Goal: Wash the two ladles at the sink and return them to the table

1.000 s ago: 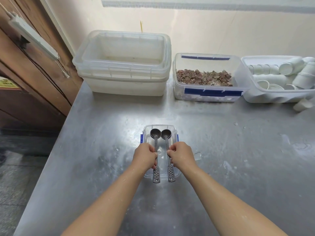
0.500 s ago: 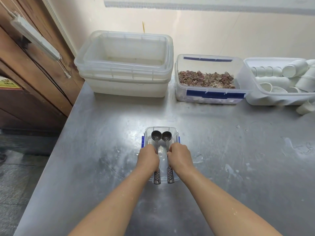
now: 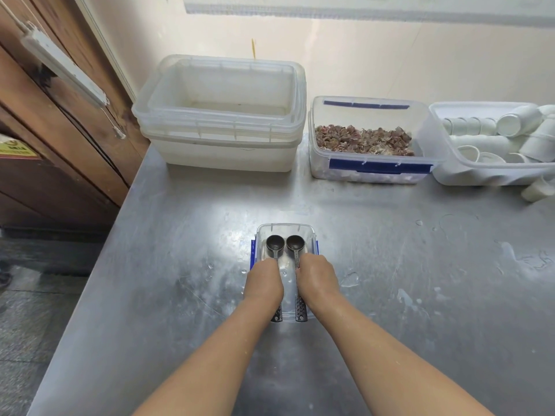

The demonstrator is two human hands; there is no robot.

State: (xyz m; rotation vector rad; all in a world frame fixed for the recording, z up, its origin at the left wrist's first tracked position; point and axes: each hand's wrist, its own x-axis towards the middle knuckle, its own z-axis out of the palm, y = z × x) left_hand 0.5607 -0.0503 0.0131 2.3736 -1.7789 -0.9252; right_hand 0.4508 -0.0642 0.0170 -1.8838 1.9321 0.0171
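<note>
Two dark ladles lie side by side on a small clear lid with blue clips (image 3: 285,229) in the middle of the steel table (image 3: 420,295). The left ladle (image 3: 275,244) and the right ladle (image 3: 295,243) point their bowls away from me. My left hand (image 3: 263,282) is closed around the left ladle's handle. My right hand (image 3: 318,279) is closed around the right ladle's handle. The perforated handle ends stick out below both hands.
Stacked clear tubs (image 3: 222,115) stand at the back left. A clear box of brownish pieces (image 3: 366,139) sits beside them, then a white tray of paper cups (image 3: 495,142). A wooden door (image 3: 54,115) is at the left. Water drops speckle the table.
Both hands slid a little forward along the handles toward the bowls and drew closer together. The ladles stay on the lid.
</note>
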